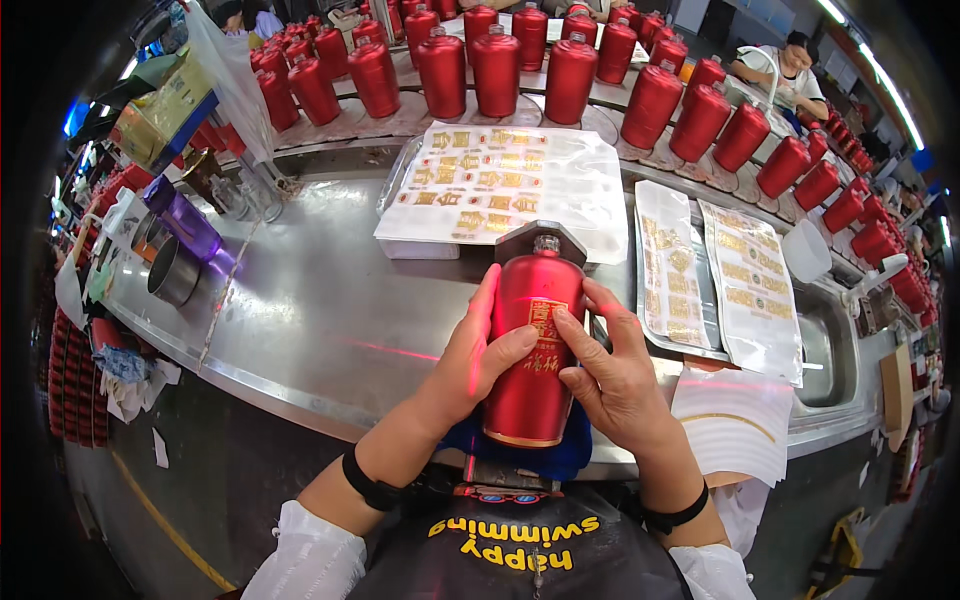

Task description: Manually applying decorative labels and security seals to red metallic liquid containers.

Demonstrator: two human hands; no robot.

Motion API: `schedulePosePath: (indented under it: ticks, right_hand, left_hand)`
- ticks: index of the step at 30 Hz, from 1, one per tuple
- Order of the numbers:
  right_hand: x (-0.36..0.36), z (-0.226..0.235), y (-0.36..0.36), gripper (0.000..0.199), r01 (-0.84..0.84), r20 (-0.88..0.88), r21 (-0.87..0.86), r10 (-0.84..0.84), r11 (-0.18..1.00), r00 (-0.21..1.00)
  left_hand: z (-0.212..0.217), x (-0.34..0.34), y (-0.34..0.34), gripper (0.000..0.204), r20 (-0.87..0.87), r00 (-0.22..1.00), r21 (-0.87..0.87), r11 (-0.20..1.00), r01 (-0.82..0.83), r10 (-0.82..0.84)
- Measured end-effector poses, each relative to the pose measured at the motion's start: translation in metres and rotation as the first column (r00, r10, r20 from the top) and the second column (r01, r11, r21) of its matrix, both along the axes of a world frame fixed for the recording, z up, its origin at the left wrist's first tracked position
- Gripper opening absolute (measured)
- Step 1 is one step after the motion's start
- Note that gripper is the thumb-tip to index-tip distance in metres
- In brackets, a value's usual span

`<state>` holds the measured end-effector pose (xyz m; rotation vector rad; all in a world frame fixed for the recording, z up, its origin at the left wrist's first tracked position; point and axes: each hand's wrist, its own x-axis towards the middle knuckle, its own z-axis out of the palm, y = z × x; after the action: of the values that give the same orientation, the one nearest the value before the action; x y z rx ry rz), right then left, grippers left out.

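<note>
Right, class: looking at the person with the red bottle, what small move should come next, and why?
Perhaps smooth the gold design gently with the right hand while the left hand steadies the red bottle: the right index fingertip rests by the design's right edge, the left thumb braces its left, and sheets of similar gold designs lie nearby.

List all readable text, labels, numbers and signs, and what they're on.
Won't copy wording; locations only:
Red bottle: gold characters on front, partly covered by fingers.
Black apron: large yellow lettering, legible, upside down in view.
Large white sheet: gold print, mostly too small.
Two narrower sheets: gold print, too small.
</note>
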<state>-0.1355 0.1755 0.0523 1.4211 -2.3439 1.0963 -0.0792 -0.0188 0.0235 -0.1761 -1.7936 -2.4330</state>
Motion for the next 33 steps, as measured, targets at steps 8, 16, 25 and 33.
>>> schedulePosePath:
  ticks: [8,16,25,33]
  right_hand:
    - [0.001,-0.002,-0.001,0.056,-0.007,0.012,-0.024,0.007,1.000,1.000]
    - [0.003,0.004,-0.004,0.056,0.009,-0.033,0.016,-0.009,1.000,0.999]
    - [-0.006,0.007,0.002,0.060,0.034,-0.020,-0.070,-0.036,0.997,0.999]
    - [-0.043,0.078,-0.026,0.025,-0.124,0.014,0.203,0.123,0.971,0.992]
  left_hand:
    - [0.002,0.001,0.001,0.084,-0.011,0.999,0.003,0.999,-0.040,0.040]
    - [-0.002,0.003,0.001,0.079,-0.013,0.998,-0.005,0.998,-0.062,0.062]
    - [-0.001,-0.003,0.002,0.082,-0.048,0.998,0.053,0.998,-0.047,0.049]
    - [0.001,-0.005,-0.002,0.079,-0.037,0.999,-0.061,0.998,-0.027,0.025]
